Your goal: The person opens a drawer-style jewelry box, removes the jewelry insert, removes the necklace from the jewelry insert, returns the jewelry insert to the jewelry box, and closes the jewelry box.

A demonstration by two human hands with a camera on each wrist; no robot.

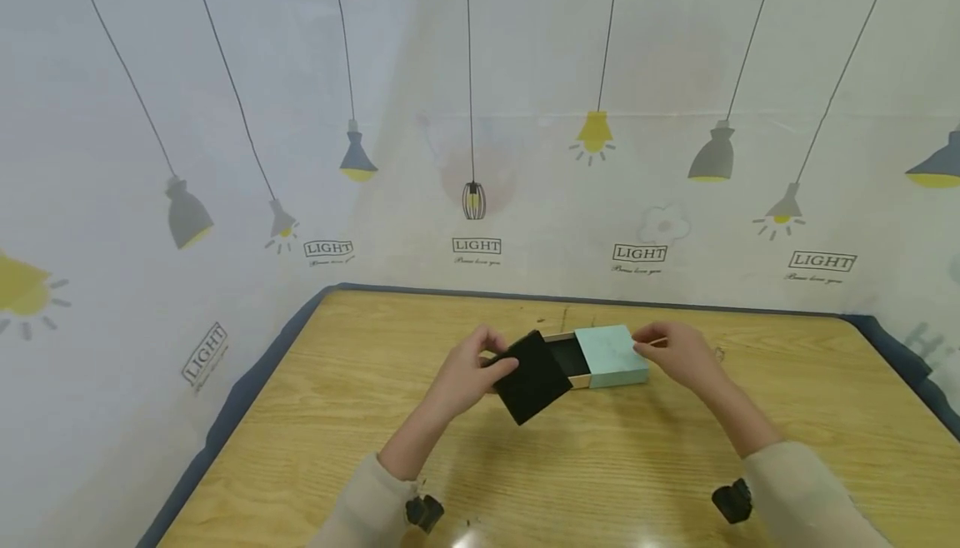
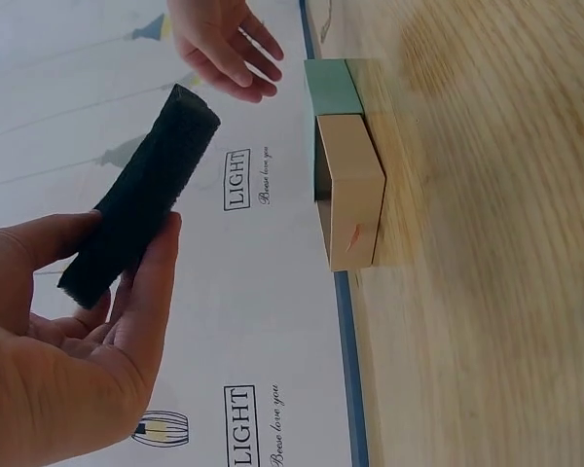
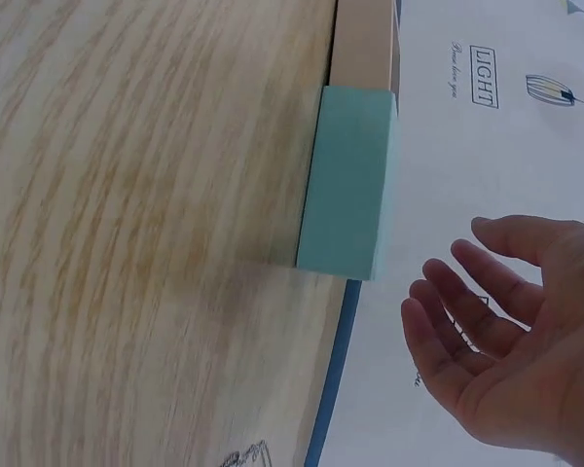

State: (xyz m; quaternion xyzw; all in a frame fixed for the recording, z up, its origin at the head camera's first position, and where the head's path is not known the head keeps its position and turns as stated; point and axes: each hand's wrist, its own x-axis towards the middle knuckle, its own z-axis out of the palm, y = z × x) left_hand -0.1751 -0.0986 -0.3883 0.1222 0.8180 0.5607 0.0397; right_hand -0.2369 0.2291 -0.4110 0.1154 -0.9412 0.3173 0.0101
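A square black foam pad [image 1: 531,381] is pinched between the thumb and fingers of my left hand [image 1: 468,371], raised above the table and tilted. The left wrist view shows its thick edge [image 2: 146,195]. Behind it on the table lies a box with a mint-green sleeve [image 1: 611,352] and a tan drawer [image 2: 355,195] partly slid out to the left. The drawer's inside [image 1: 567,356] looks black. My right hand [image 1: 678,354] hovers by the sleeve's right end; in the right wrist view its loosely bent fingers [image 3: 467,311] hold nothing and stand apart from the sleeve.
The wooden table [image 1: 360,448] has a blue border [image 1: 255,373] along its edges. Behind it hangs a pale wall covering [image 1: 525,48] printed with lamps and LIGHT lettering. Black devices [image 1: 425,512] sit at both wrists.
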